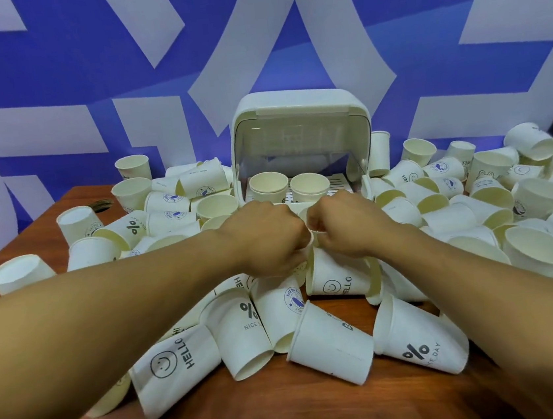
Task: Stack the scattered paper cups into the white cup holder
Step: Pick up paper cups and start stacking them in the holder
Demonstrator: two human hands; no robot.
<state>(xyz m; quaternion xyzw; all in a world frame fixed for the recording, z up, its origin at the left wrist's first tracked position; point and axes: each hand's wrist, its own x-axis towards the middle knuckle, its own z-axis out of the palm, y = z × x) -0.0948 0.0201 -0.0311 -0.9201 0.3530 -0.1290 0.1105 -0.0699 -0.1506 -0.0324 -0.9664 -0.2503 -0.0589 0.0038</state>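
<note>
Two fists meeting, left hand (268,239) and right hand (346,225) both gripping a paper cup (312,235); white cup holder (298,113) just behind

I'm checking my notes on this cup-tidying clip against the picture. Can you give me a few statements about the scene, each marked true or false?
1. The white cup holder has its lid raised. True.
2. Two upright cups stand inside it. True.
3. Both hands lie flat on the table. False: the left hand and the right hand are curled and close together over the pile. What they grip is hidden.
4. The table is glass. False: the table is brown wood.
</note>
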